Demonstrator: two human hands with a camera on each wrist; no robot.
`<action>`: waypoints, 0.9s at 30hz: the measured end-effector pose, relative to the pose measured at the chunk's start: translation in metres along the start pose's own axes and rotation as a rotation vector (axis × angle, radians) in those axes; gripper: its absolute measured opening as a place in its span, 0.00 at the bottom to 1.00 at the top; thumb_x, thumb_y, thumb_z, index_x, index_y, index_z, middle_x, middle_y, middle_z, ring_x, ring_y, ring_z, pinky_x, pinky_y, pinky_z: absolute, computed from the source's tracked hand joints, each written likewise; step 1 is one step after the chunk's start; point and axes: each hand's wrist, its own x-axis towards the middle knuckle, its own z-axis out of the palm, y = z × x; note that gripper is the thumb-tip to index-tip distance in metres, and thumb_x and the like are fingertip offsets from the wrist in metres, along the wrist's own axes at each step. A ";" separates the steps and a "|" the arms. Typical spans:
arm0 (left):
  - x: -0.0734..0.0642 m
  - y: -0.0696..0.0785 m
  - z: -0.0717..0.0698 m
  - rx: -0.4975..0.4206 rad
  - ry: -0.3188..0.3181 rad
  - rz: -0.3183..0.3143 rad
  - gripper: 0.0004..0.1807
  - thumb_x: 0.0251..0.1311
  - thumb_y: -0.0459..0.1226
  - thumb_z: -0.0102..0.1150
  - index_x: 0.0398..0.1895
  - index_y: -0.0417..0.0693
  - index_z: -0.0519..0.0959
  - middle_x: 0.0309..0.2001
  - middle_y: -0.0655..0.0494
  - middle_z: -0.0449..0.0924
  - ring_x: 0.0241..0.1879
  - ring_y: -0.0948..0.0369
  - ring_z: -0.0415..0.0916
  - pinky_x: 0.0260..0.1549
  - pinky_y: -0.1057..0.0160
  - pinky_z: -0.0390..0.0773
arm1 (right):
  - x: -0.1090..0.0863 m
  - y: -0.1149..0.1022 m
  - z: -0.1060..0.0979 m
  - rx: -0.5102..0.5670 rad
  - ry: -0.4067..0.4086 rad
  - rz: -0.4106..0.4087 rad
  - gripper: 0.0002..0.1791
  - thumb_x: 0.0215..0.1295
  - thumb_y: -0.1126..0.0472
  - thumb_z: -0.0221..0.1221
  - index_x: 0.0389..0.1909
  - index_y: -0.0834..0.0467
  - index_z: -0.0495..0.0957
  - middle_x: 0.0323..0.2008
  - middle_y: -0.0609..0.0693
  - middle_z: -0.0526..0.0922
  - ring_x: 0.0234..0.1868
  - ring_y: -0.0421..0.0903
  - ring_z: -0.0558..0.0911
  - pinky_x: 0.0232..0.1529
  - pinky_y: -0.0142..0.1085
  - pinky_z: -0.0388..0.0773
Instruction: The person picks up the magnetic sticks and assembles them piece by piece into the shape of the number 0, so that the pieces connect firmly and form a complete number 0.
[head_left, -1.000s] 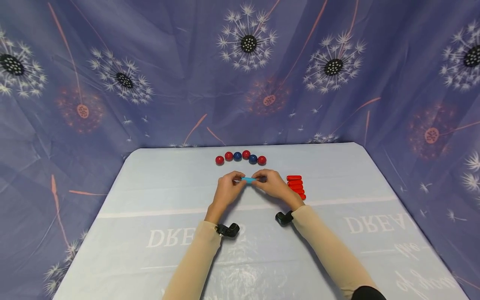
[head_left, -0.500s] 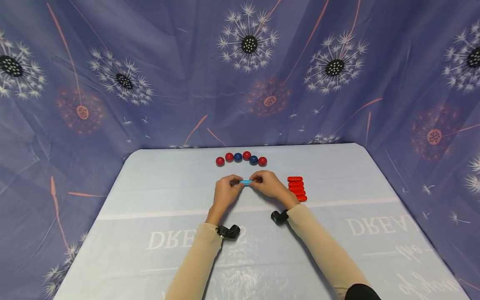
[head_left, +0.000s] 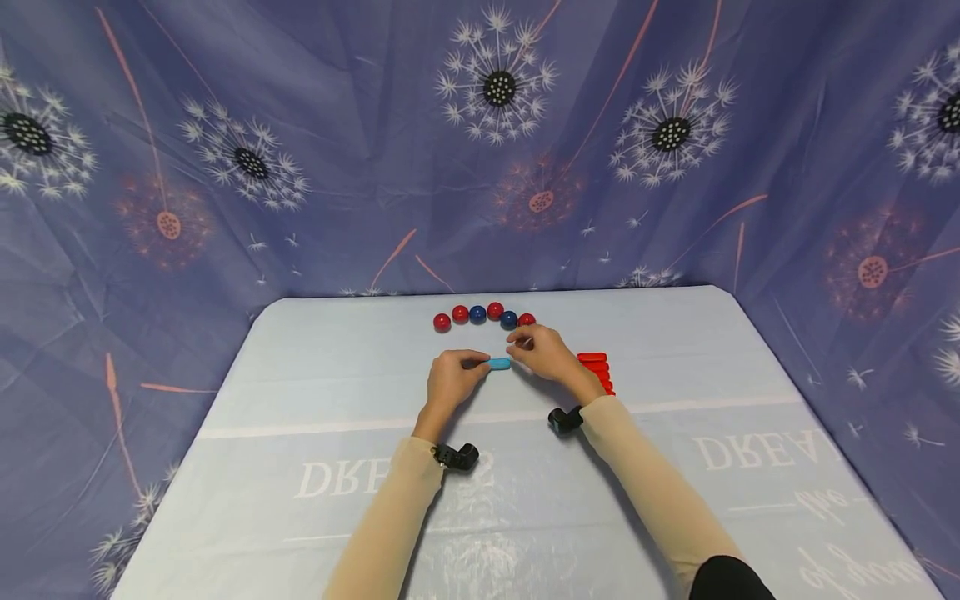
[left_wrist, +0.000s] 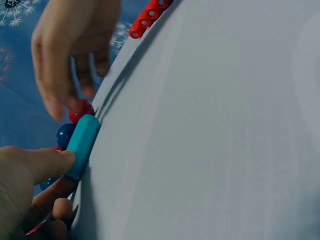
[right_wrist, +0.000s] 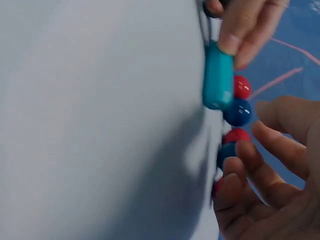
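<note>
A short light-blue rod (head_left: 500, 364) with flat-sided faces lies roughly sideways at mid-table. My left hand (head_left: 452, 379) pinches its left end between thumb and fingers; in the left wrist view the thumb lies across the turquoise rod (left_wrist: 84, 145). Just right of the rod's free end is my right hand (head_left: 546, 354), apart from it and holding nothing. In the right wrist view the right hand's fingers (right_wrist: 270, 175) are loosely bent, with a gap to the rod (right_wrist: 218, 77).
Beyond the hands, red balls (head_left: 442, 322) and blue balls (head_left: 477, 314) form a curved row near the table's back edge. A stack of several red rods (head_left: 595, 367) lies beside the right wrist, partly covered by it. A patterned curtain (head_left: 360, 167) hangs behind.
My right hand has let go of the light-blue rod's right end and moved up and to the right, partly covering the rightmost red ball. The left hand keeps its pinch.
</note>
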 end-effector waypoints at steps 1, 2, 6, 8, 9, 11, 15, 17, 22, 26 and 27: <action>0.000 0.000 0.000 0.003 -0.009 -0.012 0.07 0.59 0.38 0.74 0.40 0.52 0.92 0.40 0.53 0.91 0.39 0.55 0.87 0.39 0.53 0.83 | 0.001 -0.001 -0.003 0.000 0.025 0.001 0.15 0.72 0.58 0.63 0.53 0.62 0.84 0.44 0.56 0.86 0.44 0.52 0.84 0.44 0.42 0.83; 0.000 0.000 -0.001 0.000 -0.017 -0.021 0.07 0.59 0.39 0.74 0.41 0.52 0.92 0.41 0.53 0.91 0.40 0.54 0.87 0.41 0.52 0.83 | 0.002 -0.001 -0.006 0.003 0.049 0.001 0.15 0.71 0.58 0.63 0.53 0.62 0.84 0.45 0.56 0.86 0.45 0.53 0.84 0.46 0.43 0.83; 0.001 0.000 -0.002 -0.006 -0.027 -0.050 0.07 0.59 0.39 0.74 0.41 0.53 0.92 0.43 0.53 0.91 0.47 0.53 0.87 0.47 0.50 0.83 | 0.010 -0.002 -0.015 0.006 0.141 0.006 0.19 0.70 0.59 0.64 0.57 0.64 0.82 0.46 0.59 0.84 0.45 0.55 0.82 0.49 0.47 0.81; 0.001 0.000 -0.003 -0.009 -0.027 -0.058 0.07 0.59 0.40 0.74 0.40 0.54 0.92 0.43 0.53 0.91 0.50 0.52 0.87 0.49 0.49 0.83 | 0.014 -0.001 -0.018 -0.002 0.168 0.032 0.22 0.69 0.59 0.65 0.60 0.64 0.80 0.49 0.62 0.82 0.47 0.56 0.82 0.50 0.48 0.80; 0.002 0.000 -0.004 -0.010 -0.029 -0.063 0.07 0.59 0.40 0.74 0.40 0.54 0.92 0.43 0.53 0.91 0.50 0.52 0.86 0.50 0.49 0.83 | 0.016 -0.001 -0.018 -0.005 0.178 0.050 0.23 0.68 0.59 0.65 0.61 0.64 0.79 0.51 0.63 0.81 0.47 0.57 0.82 0.51 0.49 0.80; 0.003 0.000 -0.004 -0.015 -0.034 -0.072 0.07 0.59 0.41 0.74 0.40 0.54 0.92 0.44 0.53 0.91 0.51 0.52 0.86 0.51 0.48 0.82 | 0.019 0.001 -0.019 -0.017 0.189 0.090 0.25 0.68 0.59 0.65 0.64 0.64 0.77 0.56 0.65 0.78 0.51 0.59 0.81 0.55 0.51 0.79; 0.004 -0.001 -0.003 -0.021 -0.050 -0.081 0.07 0.60 0.41 0.74 0.41 0.55 0.92 0.44 0.54 0.91 0.52 0.52 0.86 0.52 0.49 0.82 | 0.023 0.006 -0.016 -0.038 0.193 0.147 0.28 0.68 0.59 0.65 0.66 0.64 0.74 0.59 0.68 0.76 0.57 0.61 0.78 0.61 0.54 0.76; 0.005 -0.002 -0.003 -0.021 -0.053 -0.081 0.07 0.60 0.41 0.73 0.41 0.55 0.92 0.44 0.55 0.91 0.53 0.53 0.86 0.53 0.49 0.82 | 0.024 0.008 -0.015 -0.044 0.185 0.163 0.27 0.69 0.59 0.64 0.66 0.65 0.73 0.57 0.68 0.77 0.57 0.61 0.77 0.62 0.54 0.75; 0.005 -0.003 -0.002 -0.023 -0.050 -0.083 0.07 0.60 0.42 0.73 0.41 0.56 0.92 0.45 0.55 0.91 0.53 0.53 0.85 0.53 0.49 0.81 | 0.025 0.012 -0.011 -0.055 0.158 0.199 0.24 0.70 0.60 0.62 0.63 0.65 0.75 0.48 0.64 0.80 0.50 0.58 0.76 0.58 0.51 0.76; 0.004 -0.004 -0.002 -0.022 -0.045 -0.085 0.07 0.60 0.42 0.73 0.41 0.56 0.92 0.45 0.55 0.91 0.53 0.53 0.85 0.53 0.49 0.81 | 0.024 0.014 -0.010 -0.051 0.160 0.207 0.22 0.70 0.60 0.63 0.62 0.64 0.76 0.46 0.63 0.81 0.49 0.57 0.77 0.58 0.51 0.76; 0.004 -0.004 -0.002 -0.022 -0.046 -0.085 0.07 0.60 0.42 0.73 0.41 0.57 0.92 0.45 0.55 0.91 0.53 0.53 0.85 0.52 0.49 0.82 | 0.023 0.015 -0.010 -0.046 0.163 0.208 0.22 0.70 0.60 0.63 0.61 0.64 0.76 0.47 0.63 0.82 0.49 0.57 0.78 0.58 0.51 0.76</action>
